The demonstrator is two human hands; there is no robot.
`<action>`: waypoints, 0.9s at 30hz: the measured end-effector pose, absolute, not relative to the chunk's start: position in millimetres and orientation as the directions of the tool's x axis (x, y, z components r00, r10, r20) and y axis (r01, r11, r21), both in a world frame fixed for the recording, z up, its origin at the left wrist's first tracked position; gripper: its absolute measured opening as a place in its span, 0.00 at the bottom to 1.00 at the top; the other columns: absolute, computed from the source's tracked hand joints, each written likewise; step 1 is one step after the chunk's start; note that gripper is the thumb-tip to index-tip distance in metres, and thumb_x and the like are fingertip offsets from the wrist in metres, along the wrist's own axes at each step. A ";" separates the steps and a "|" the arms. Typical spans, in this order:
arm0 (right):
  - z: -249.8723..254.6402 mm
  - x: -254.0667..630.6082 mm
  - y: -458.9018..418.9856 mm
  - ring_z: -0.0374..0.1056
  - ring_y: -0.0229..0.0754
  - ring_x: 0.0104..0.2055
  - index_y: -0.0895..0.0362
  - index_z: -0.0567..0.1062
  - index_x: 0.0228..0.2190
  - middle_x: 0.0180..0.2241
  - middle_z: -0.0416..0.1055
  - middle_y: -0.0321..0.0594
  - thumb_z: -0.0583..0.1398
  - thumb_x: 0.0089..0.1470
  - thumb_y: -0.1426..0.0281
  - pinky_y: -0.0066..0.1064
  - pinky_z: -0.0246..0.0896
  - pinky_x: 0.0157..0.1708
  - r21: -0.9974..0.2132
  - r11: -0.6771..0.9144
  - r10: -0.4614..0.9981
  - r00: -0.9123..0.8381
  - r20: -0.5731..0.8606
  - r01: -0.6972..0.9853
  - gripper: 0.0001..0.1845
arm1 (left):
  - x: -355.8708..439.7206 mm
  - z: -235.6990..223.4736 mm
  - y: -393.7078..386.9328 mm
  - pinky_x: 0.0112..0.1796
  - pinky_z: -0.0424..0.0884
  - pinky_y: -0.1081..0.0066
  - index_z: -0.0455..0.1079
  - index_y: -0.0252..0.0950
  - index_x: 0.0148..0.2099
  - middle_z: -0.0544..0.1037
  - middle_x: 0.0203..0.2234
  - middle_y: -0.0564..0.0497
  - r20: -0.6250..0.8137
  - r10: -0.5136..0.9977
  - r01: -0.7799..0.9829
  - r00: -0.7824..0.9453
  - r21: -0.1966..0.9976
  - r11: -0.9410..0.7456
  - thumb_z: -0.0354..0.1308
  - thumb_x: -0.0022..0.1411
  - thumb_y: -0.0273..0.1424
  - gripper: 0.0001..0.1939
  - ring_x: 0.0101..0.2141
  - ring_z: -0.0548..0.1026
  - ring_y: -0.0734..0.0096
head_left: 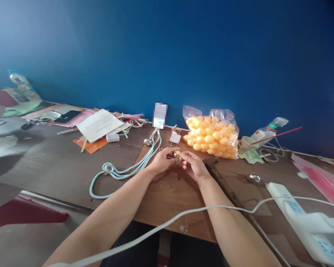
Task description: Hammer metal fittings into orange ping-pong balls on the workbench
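The left hand (163, 159) and right hand (194, 164) both pinch a small silver-and-yellow piece (176, 155), apparently working it together; the next move probably wants a steady grip.

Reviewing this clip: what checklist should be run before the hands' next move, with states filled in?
1. Piece supported: ok, fingertips of left hand and right hand are at it.
2. Piece fully visible: not ok, fingers partly cover it.
3. View of the forearms unobstructed: not ok, the white cable crosses in front of both.
4. Bag upright: ok, it stands near the wall.
5. Hammer apart from right forearm: cannot tell.
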State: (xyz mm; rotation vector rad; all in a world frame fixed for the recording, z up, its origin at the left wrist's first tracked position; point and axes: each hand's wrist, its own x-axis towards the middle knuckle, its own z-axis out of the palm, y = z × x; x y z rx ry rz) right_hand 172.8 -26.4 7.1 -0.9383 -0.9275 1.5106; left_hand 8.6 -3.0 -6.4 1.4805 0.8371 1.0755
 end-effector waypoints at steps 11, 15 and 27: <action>5.1 173.5 -25.1 0.56 0.28 0.20 0.57 0.75 0.26 0.25 0.71 0.34 0.70 0.41 0.66 0.21 0.53 0.18 -0.904 -0.128 0.989 -0.121 -0.086 -0.407 0.11 | 8.4 -2.9 -3.0 0.45 0.69 0.63 0.71 0.33 0.54 0.76 0.40 0.43 0.210 0.916 -0.028 0.343 0.977 -0.213 0.66 0.52 0.28 0.25 0.39 0.75 0.65; 4.9 173.7 -25.4 0.56 0.28 0.21 0.57 0.76 0.26 0.25 0.71 0.35 0.70 0.41 0.66 0.21 0.54 0.18 -0.907 -0.126 0.989 -0.125 -0.082 -0.403 0.11 | 8.6 -5.2 -2.6 0.46 0.69 0.62 0.70 0.34 0.54 0.77 0.40 0.43 0.202 0.914 -0.054 0.352 0.979 -0.196 0.66 0.52 0.28 0.26 0.40 0.75 0.65; 5.3 173.1 -25.7 0.56 0.28 0.21 0.58 0.76 0.26 0.25 0.71 0.34 0.70 0.41 0.66 0.19 0.54 0.17 -0.910 -0.124 0.989 -0.121 -0.082 -0.395 0.11 | 8.4 -1.7 -3.5 0.45 0.70 0.64 0.71 0.34 0.53 0.76 0.42 0.43 0.235 0.910 -0.018 0.341 0.970 -0.243 0.67 0.52 0.28 0.25 0.40 0.75 0.66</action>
